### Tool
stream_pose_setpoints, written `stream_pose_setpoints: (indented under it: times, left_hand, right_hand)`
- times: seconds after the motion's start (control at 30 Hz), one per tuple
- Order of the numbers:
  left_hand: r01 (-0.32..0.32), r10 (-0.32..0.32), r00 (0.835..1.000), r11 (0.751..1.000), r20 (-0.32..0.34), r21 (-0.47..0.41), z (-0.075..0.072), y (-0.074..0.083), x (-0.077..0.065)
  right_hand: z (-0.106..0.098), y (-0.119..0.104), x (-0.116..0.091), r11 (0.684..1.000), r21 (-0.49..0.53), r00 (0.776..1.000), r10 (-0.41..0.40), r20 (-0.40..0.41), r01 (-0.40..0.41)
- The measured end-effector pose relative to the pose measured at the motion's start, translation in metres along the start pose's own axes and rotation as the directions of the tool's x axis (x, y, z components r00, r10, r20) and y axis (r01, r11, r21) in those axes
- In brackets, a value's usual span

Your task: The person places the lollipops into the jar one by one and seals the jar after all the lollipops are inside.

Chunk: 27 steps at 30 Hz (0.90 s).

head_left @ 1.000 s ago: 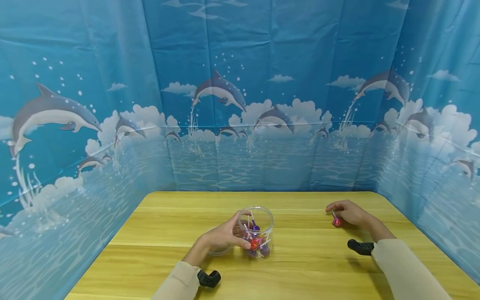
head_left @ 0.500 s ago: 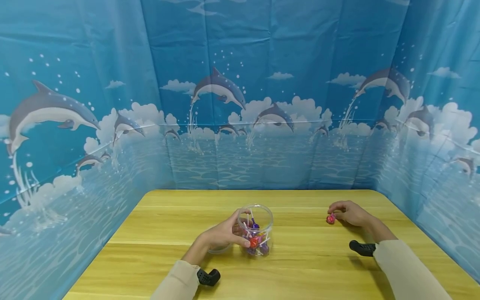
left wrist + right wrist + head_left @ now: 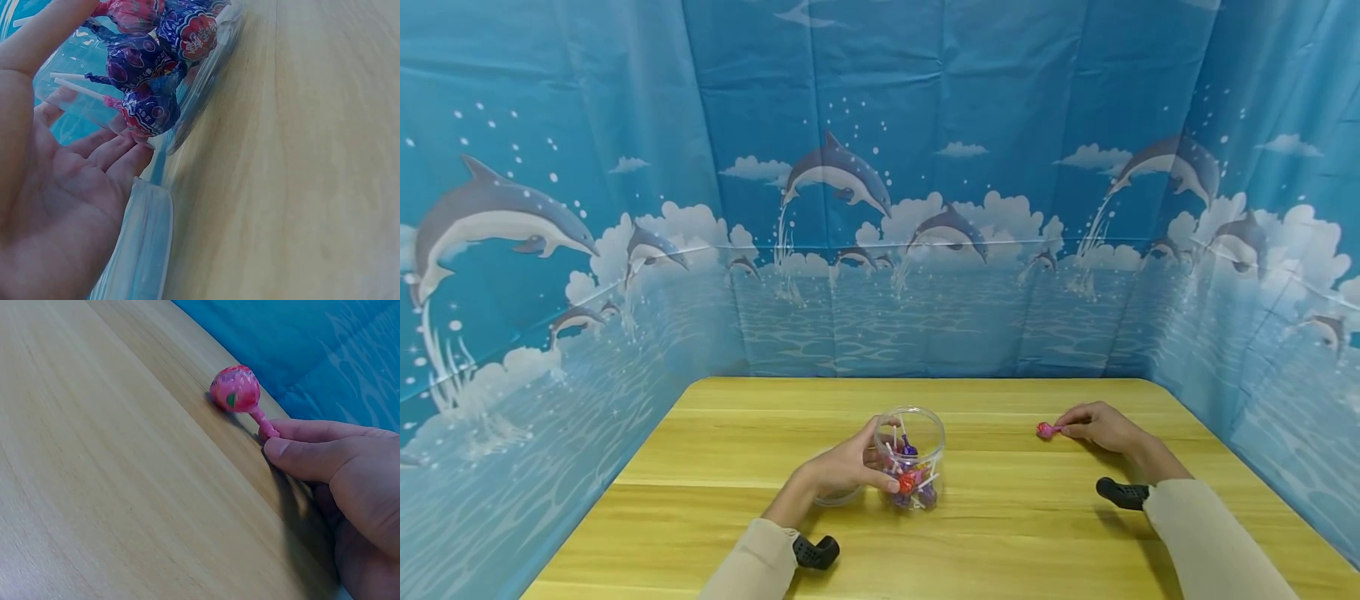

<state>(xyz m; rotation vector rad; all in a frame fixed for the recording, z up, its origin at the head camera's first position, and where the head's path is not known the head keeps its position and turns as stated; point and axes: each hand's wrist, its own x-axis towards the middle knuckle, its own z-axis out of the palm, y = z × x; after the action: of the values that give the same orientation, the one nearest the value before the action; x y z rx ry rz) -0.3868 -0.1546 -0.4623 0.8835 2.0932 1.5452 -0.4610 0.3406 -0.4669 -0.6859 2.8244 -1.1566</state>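
A clear, round, uncovered jar (image 3: pixel 934 457) stands upright near the middle of the table, with several wrapped lollipops inside, among them a red one (image 3: pixel 907 483). My left hand (image 3: pixel 844 469) grips the jar from its left side, thumb in front and fingers round the back. The left wrist view shows a purple-wrapped lollipop (image 3: pixel 150 111) through the jar wall, beside my palm. Over at the right, my right hand (image 3: pixel 1103 427) pinches a pink lollipop (image 3: pixel 1045 431) between thumb and forefinger. Its round head (image 3: pixel 236 389) points left, away from the fingers, which hide its stick.
A clear, shallow lid (image 3: pixel 838 498) lies on the table just left of the jar, partly behind the left hand. The wooden table (image 3: pixel 1000 533) is bordered by a blue dolphin curtain (image 3: pixel 880 333) at the back and sides. Each wrist carries a black mount.
The pink lollipop has turned in my right fingers; its head swung from below the fingertips out to the left. My left hand and the jar have stayed in place.
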Motion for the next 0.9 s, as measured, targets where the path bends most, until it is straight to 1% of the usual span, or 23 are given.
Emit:
stream_pose_setpoints:
  times: [0.2,0.3,0.43,0.6,0.73,0.87,0.9]
  left_hand:
    - [0.016,-0.016,1.000,1.000,-0.010,0.005,0.001,0.001,0.000]
    - [0.029,-0.029,0.999,1.000,-0.017,-0.003,0.001,0.002,-0.001]
    - [0.026,-0.027,1.000,0.999,-0.014,-0.017,0.001,0.002,-0.001]
    - [0.016,-0.016,1.000,1.000,-0.008,-0.017,0.001,0.003,-0.001]
    - [0.001,-0.001,1.000,1.000,0.002,-0.005,0.000,0.003,0.000]
    - [0.003,-0.003,1.000,1.000,0.004,0.016,0.000,0.002,0.000]
    - [0.003,-0.003,1.000,1.000,0.005,0.018,0.000,0.002,0.000]
  right_hand:
    - [0.002,-0.003,-0.002,0.999,0.003,0.999,0.050,-0.020,-0.050]
    - [0.003,-0.004,-0.001,0.998,0.008,0.998,0.056,-0.029,-0.056]
    - [0.002,-0.005,-0.001,0.997,0.012,0.995,0.077,-0.060,-0.077]
    - [-0.001,-0.010,0.001,0.997,0.010,0.994,0.081,-0.071,-0.081]
    - [-0.002,-0.017,0.003,0.998,0.019,0.996,0.054,-0.064,-0.053]
    - [-0.001,-0.029,0.008,0.998,0.054,0.998,0.036,-0.059,-0.033]
    - [0.000,-0.033,0.009,0.996,0.078,0.998,0.039,-0.057,-0.035]
